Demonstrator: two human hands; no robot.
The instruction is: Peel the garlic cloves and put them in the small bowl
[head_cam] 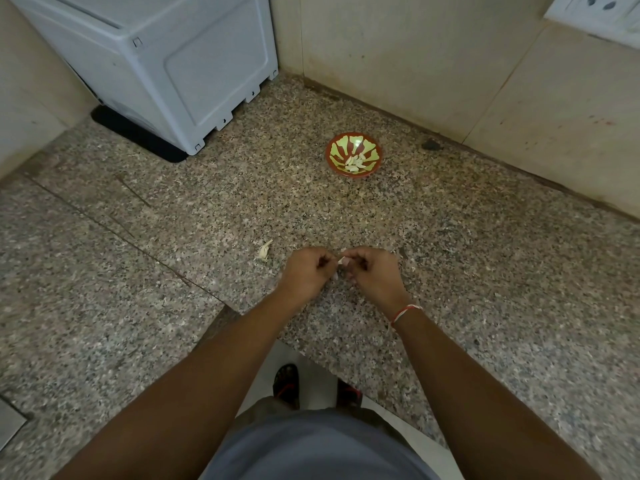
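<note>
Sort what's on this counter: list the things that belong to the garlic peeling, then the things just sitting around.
Part of the job:
- garlic clove, pinched between left hand and right hand
- small bowl holding peeled cloves
- scrap of garlic skin on the counter

Just lying about:
- white appliance
- wall socket
- dark lump by the wall

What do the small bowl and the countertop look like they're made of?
The small bowl looks like glazed ceramic or glossy melamine: shiny highlights on its red and green pattern. The countertop looks like polished granite: a speckled pink, grey and black grain with a faint sheen.
</note>
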